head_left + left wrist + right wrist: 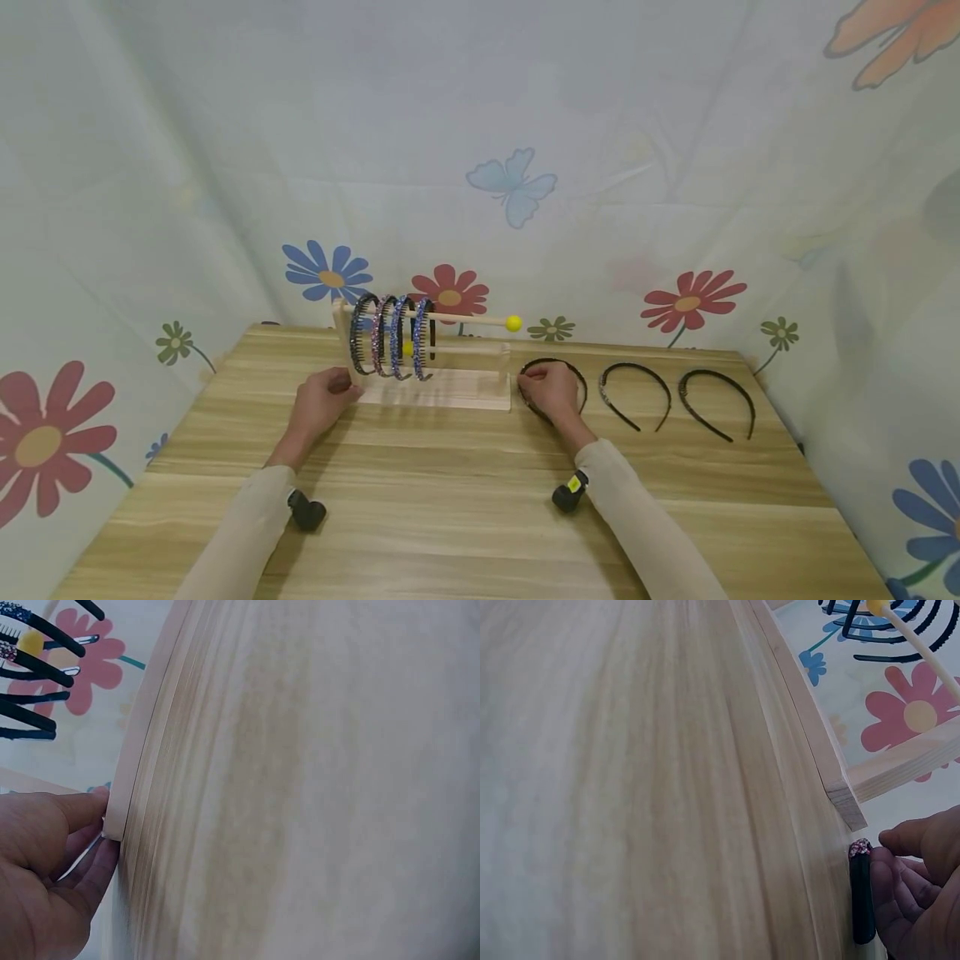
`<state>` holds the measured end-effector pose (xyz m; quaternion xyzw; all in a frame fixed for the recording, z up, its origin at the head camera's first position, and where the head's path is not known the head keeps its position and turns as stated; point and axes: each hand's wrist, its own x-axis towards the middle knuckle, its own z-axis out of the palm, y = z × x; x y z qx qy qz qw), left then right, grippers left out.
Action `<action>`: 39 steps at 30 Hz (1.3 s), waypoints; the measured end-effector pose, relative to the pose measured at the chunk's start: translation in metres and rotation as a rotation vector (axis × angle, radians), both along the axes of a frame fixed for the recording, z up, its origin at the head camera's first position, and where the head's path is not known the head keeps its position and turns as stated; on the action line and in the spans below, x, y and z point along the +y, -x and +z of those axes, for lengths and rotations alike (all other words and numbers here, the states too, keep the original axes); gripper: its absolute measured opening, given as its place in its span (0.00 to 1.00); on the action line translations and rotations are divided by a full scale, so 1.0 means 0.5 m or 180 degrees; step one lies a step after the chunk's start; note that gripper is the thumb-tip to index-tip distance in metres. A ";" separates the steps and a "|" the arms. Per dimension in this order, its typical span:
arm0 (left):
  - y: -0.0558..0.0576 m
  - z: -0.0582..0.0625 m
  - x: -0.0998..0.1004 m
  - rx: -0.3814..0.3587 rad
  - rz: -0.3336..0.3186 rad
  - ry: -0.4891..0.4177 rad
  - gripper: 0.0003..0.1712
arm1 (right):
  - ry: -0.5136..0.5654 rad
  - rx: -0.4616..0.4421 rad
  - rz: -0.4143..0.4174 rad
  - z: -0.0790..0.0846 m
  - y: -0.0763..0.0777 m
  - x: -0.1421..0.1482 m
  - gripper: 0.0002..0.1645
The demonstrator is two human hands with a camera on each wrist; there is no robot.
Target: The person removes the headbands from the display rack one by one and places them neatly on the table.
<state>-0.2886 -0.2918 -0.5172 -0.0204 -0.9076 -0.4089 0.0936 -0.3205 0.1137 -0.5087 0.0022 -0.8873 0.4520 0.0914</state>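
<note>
A pale wooden headband stand (435, 392) has yellow balls on its rod ends. Several glittery headbands (397, 337) hang along its upper rod, blue, pink and dark ones. At the stand's left end, my left hand (324, 402) pinches the corner of the base; the left wrist view shows thumb and fingers on either side of this wooden edge (124, 787). Just past the right end, my right hand (553, 390) holds the near-left part of a black headband (583, 387) lying on the table. Its pinkish sparkly section (860, 849) sits at my fingertips in the right wrist view.
Two more black headbands with glittery sections lie to the right, one nearer (667, 396) and one farther right (752, 408). The wood-grain table (450, 508) ends at a flower-printed cloth (420, 125) behind and on both sides.
</note>
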 end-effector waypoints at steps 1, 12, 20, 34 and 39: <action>0.000 0.000 0.000 0.0002 0.0003 0.0000 0.23 | -0.0015 0.0005 -0.0012 0.001 -0.001 0.002 0.10; 0.001 -0.004 0.000 0.0022 -0.0011 0.0050 0.24 | 0.0272 -0.0097 0.0012 0.025 -0.013 0.025 0.14; -0.001 -0.001 0.002 0.0015 -0.0015 0.0038 0.24 | 0.0219 0.0201 0.0158 0.079 -0.041 0.048 0.20; 0.001 -0.004 -0.001 -0.0001 -0.0019 0.0015 0.24 | 0.0395 0.0863 0.0448 0.137 -0.088 0.052 0.18; 0.003 -0.005 -0.001 -0.0013 -0.0021 -0.0009 0.24 | 0.0459 0.1078 0.0588 0.159 -0.101 0.031 0.19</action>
